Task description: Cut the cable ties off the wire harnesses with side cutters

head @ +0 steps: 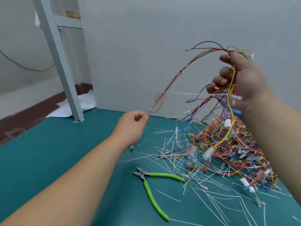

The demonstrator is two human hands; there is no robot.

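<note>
Right hand fists wire harness aloft; left hand pinches its end taut, exposing cable ties (side cutters idle mid-bench).

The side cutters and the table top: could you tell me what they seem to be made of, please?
Side cutters: bare grey metal jaws, dull sheen; handles look sleeved in smooth glossy lime-green plastic or rubber. Table top: a matte teal mat, probably rubber or vinyl, judging by its even, low-glare surface.
</note>
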